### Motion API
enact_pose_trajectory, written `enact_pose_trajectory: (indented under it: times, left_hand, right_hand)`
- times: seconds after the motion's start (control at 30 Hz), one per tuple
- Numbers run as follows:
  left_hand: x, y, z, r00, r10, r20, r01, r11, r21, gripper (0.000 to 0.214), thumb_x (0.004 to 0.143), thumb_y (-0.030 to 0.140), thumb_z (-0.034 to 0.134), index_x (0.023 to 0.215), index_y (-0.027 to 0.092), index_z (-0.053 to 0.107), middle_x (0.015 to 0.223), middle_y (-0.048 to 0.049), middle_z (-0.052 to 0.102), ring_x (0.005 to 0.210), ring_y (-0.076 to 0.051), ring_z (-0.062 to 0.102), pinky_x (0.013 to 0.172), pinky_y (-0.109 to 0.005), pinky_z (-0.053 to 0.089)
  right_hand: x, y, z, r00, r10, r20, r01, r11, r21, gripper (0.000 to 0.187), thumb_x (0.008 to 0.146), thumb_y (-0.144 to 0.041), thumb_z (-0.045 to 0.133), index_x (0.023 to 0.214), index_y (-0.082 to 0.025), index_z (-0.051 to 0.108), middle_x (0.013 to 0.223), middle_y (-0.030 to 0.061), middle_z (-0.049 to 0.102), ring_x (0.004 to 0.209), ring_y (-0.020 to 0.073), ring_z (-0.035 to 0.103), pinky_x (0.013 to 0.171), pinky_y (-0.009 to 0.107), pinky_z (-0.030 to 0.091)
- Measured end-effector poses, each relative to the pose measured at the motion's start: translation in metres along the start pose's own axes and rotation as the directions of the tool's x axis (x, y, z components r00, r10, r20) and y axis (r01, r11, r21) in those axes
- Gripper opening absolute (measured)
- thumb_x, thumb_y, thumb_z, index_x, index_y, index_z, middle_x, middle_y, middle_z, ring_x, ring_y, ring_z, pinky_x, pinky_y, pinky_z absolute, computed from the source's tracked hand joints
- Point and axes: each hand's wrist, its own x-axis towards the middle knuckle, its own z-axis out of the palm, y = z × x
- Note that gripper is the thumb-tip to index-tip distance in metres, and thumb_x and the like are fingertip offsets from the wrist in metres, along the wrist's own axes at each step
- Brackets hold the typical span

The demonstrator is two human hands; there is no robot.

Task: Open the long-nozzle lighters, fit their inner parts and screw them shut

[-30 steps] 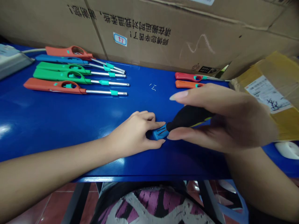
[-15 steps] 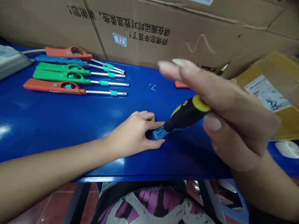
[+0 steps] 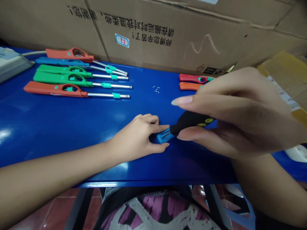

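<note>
Cardboard boxes wall off the top of the frame behind my blue table. My right hand fills centre right, my left hand the centre. Five long lighters lie in a tidy row at upper left, two more lighters above centre right, clear of the work. My right fingers wrap a black-and-yellow screwdriver, its tip angled down-left onto a blue plastic piece, which my left fingers pinch flat to the table so it cannot slide.
</note>
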Motion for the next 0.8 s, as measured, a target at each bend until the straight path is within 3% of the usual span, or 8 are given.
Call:
enact_pose_trajectory:
  times: [0.13,0.2,0.3,0.37,0.47,0.63,0.7,0.8]
  left_hand:
    - [-0.0013,-0.0007,0.0012,0.999,0.025,-0.023,-0.025,1.0,0.017,0.026,0.086,0.036,0.074,0.109,0.024,0.076,0.089,-0.0032,0.067,0.085,-0.021,0.064,0.082,-0.037,0.049]
    - [-0.0022,-0.0012,0.0015,0.999,0.028,-0.035,-0.027,0.999,0.022,0.027,0.086,0.037,0.074,0.109,0.024,0.076,0.088,-0.0028,0.066,0.082,-0.021,0.063,0.08,-0.036,0.049]
    - [-0.0025,-0.0015,0.0007,1.0,0.013,-0.011,-0.013,1.0,0.009,0.03,0.086,0.036,0.074,0.114,0.024,0.074,0.09,-0.0029,0.066,0.084,-0.021,0.064,0.08,-0.037,0.049]
    - [-0.0022,-0.0015,0.0001,1.0,0.009,0.009,-0.009,1.0,-0.005,0.031,0.086,0.036,0.073,0.115,0.024,0.073,0.09,-0.0029,0.066,0.086,-0.022,0.064,0.084,-0.038,0.05]
    - [-0.0015,-0.0012,-0.0001,1.0,0.014,-0.008,-0.014,1.0,-0.018,0.027,0.086,0.037,0.072,0.109,0.023,0.074,0.088,-0.0027,0.066,0.085,-0.021,0.064,0.085,-0.038,0.051]
    - [-0.0008,-0.0002,-0.0002,1.0,-0.008,0.001,0.008,1.0,-0.001,0.028,0.086,0.036,0.071,0.111,0.023,0.074,0.089,-0.0036,0.066,0.088,-0.024,0.065,0.085,-0.039,0.053]
    - [-0.0009,-0.0003,-0.0002,1.0,0.001,0.008,-0.001,1.0,0.007,0.028,0.087,0.037,0.071,0.11,0.023,0.074,0.087,-0.0037,0.066,0.089,-0.024,0.065,0.088,-0.04,0.052]
    - [-0.0012,-0.0008,0.0001,1.0,0.017,-0.019,-0.017,1.0,0.003,0.026,0.086,0.038,0.072,0.107,0.023,0.075,0.086,-0.0035,0.066,0.089,-0.024,0.066,0.089,-0.04,0.052]
  right_hand:
    - [0.0015,0.0035,0.0034,0.997,-0.037,-0.074,0.037,0.999,0.01,0.051,0.094,-0.014,0.045,0.139,-0.032,0.06,0.135,-0.0028,0.067,0.117,0.0258,0.067,0.096,0.044,0.059]
    - [0.0006,0.0037,0.0041,0.997,-0.017,-0.072,0.019,0.999,0.03,0.046,0.095,-0.013,0.048,0.134,-0.03,0.064,0.127,-0.0022,0.072,0.107,0.0227,0.07,0.092,0.041,0.06]
    - [-0.0015,0.0029,0.0031,0.995,-0.022,-0.092,0.017,0.998,-0.054,0.028,0.095,-0.037,0.064,0.116,-0.021,0.074,0.1,0.002,0.077,0.086,0.0196,0.07,0.084,0.035,0.062]
    - [-0.0027,0.0017,0.002,0.999,-0.025,-0.047,0.021,0.995,-0.102,0.038,0.097,-0.045,0.06,0.123,-0.02,0.071,0.111,0.0049,0.075,0.099,0.0223,0.07,0.092,0.038,0.06]
    - [-0.0023,-0.0011,0.0011,0.999,-0.007,0.035,0.008,0.999,-0.032,0.04,0.103,-0.028,0.042,0.138,-0.023,0.06,0.136,0.0032,0.066,0.122,0.0253,0.064,0.108,0.045,0.053]
    - [-0.0004,-0.0028,0.0016,0.999,-0.01,0.031,0.013,0.995,-0.101,0.032,0.098,-0.04,0.06,0.125,-0.025,0.068,0.107,0.0019,0.075,0.097,0.0206,0.07,0.096,0.039,0.059]
    - [-0.002,-0.003,0.0028,1.0,-0.028,-0.013,0.027,0.994,-0.103,0.036,0.1,-0.042,0.055,0.128,-0.023,0.067,0.117,0.0037,0.073,0.109,0.0231,0.068,0.1,0.041,0.058]
    - [-0.0037,-0.0045,0.0044,0.998,0.051,-0.03,-0.051,0.999,0.017,0.04,0.104,-0.026,0.04,0.137,-0.019,0.061,0.136,0.0048,0.065,0.123,0.0246,0.064,0.103,0.043,0.056]
